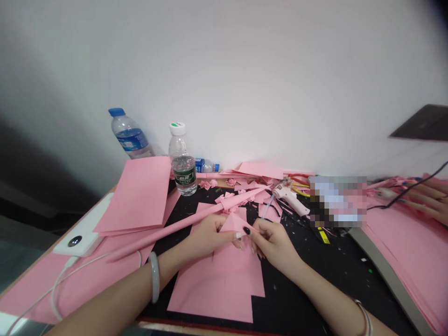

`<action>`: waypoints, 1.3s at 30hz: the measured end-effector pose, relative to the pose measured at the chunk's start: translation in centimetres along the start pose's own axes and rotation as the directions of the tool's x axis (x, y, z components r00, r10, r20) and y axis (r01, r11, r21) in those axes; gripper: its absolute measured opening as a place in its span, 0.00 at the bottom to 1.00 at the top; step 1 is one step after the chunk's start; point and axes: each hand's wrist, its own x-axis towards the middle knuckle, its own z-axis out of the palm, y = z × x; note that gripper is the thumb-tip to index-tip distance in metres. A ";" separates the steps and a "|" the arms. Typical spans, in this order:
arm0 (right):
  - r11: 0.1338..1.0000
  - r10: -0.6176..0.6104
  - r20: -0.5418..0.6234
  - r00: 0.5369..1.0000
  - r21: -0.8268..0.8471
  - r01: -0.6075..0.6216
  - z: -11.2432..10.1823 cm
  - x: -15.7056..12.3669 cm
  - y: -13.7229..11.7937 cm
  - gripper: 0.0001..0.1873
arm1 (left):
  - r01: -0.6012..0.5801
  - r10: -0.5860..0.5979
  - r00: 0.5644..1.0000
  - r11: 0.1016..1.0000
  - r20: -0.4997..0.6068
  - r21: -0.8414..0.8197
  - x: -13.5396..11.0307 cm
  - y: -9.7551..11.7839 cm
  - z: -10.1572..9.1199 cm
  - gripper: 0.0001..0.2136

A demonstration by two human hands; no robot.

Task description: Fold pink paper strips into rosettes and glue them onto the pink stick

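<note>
The fingertips [245,232] of the left hand [206,235] and the right hand [273,242] are brought together and clamped on a pointed pink paper flap [233,223], its tip held up between the two hands. A long rolled pink paper tube [168,233] is laid just behind the left hand, reaching across the black mat [290,289]. A notched pink sheet [220,284] is spread on the mat beneath the hands. On the far part of the mat, a white glue gun [289,196] is surrounded by paper scraps. Water bottles [184,170] are stood beyond the mat, a pile of pink sheets [136,196] is placed to its left, and another person's hand [432,200] is seen to its right.
</note>
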 end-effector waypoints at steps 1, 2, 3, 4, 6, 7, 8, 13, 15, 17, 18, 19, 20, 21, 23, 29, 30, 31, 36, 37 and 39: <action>0.999 0.019 -0.020 1.000 0.027 -0.019 -0.1 0.0 0.0 0.18 | 0.011 -0.011 1.000 1.000 -0.019 0.017 0.0 -0.2 -0.1 0.08; 0.998 0.036 -0.031 0.999 0.055 -0.034 -0.1 0.1 0.1 0.18 | 0.025 -0.024 0.999 0.999 -0.031 0.029 0.0 -0.3 -0.2 0.09; 0.996 0.048 -0.037 0.998 0.077 -0.045 -0.1 0.1 0.1 0.18 | 0.040 -0.039 0.999 0.999 -0.035 0.033 0.0 -0.5 -0.3 0.10; 0.995 0.054 -0.037 0.998 0.089 -0.050 -0.2 0.1 0.2 0.17 | 0.055 -0.054 0.998 0.998 -0.033 0.029 0.0 -0.5 -0.3 0.11; 0.994 0.048 -0.032 0.998 0.096 -0.044 -0.2 0.2 0.4 0.17 | 0.068 -0.069 0.997 0.998 -0.019 -0.010 0.1 -0.6 -0.3 0.12; 0.995 0.042 -0.027 0.999 0.093 -0.039 -0.2 0.2 0.5 0.16 | 0.066 -0.066 0.998 0.997 -0.015 -0.040 0.1 -0.5 -0.2 0.13; 0.995 0.038 -0.021 0.999 0.090 -0.036 -0.3 0.2 0.6 0.16 | 0.062 -0.063 0.998 0.996 -0.015 -0.070 0.2 -0.5 -0.2 0.14; 0.998 0.021 0.037 0.999 0.062 -0.023 -0.6 0.3 0.4 0.15 | -0.063 0.051 0.991 0.994 -0.128 -0.086 0.3 -0.3 -0.3 0.10; 0.999 0.012 0.057 0.998 0.051 -0.015 -0.8 0.4 0.2 0.15 | -0.100 0.088 0.979 0.993 -0.183 -0.057 0.4 -0.4 -0.5 0.08; 0.999 0.015 0.059 0.998 0.043 -0.018 -0.8 0.4 0.1 0.15 | -0.085 0.074 0.978 0.995 -0.196 -0.050 0.4 -0.4 -0.6 0.06; 0.999 0.020 0.058 0.998 0.042 -0.022 -0.8 0.4 0.1 0.14 | -0.069 0.059 0.979 0.997 -0.195 -0.046 0.4 -0.4 -0.6 0.05; 0.999 0.023 0.055 0.998 0.042 -0.025 -0.8 0.5 0.1 0.14 | -0.058 0.050 0.979 0.998 -0.196 -0.038 0.4 -0.4 -0.6 0.05; 0.999 0.024 0.054 0.998 0.042 -0.026 -0.8 0.5 0.2 0.14 | -0.051 0.045 0.979 0.998 -0.198 -0.023 0.3 -0.3 -0.6 0.04; 0.999 0.023 0.053 0.998 0.045 -0.025 -0.8 0.6 0.2 0.14 | -0.049 0.047 0.978 0.999 -0.202 -0.003 0.3 -0.3 -0.6 0.05; 0.998 0.021 0.049 0.999 0.056 -0.023 -0.9 0.6 0.3 0.14 | -0.064 0.071 0.975 0.997 -0.209 0.040 0.4 -0.3 -0.6 0.05; 0.991 0.037 0.016 0.999 0.127 -0.039 -0.8 0.7 0.4 0.11 | -0.077 0.092 0.974 0.994 -0.208 0.082 0.4 -0.5 -0.5 0.08; 0.989 0.043 0.017 0.999 0.141 -0.045 -0.8 0.7 0.3 0.11 | -0.066 0.082 0.974 0.994 -0.210 0.082 0.3 -0.5 -0.5 0.07; 0.986 0.047 0.021 0.999 0.157 -0.050 -0.7 0.7 0.3 0.11 | -0.059 0.075 0.974 0.995 -0.213 0.082 0.3 -0.5 -0.4 0.07; 0.963 0.089 0.073 0.993 0.247 -0.105 -0.4 0.6 0.1 0.10 | -0.042 0.068 0.969 0.992 -0.237 0.116 0.1 -0.4 -0.3 0.05; 0.957 0.102 0.086 0.991 0.263 -0.121 -0.3 0.6 0.1 0.10 | -0.036 0.064 0.968 0.992 -0.244 0.120 0.1 -0.4 -0.3 0.05; 0.949 0.115 0.106 0.988 0.282 -0.141 -0.1 0.5 0.2 0.10 | -0.025 0.053 0.966 0.993 -0.252 0.111 0.1 -0.4 -0.2 0.05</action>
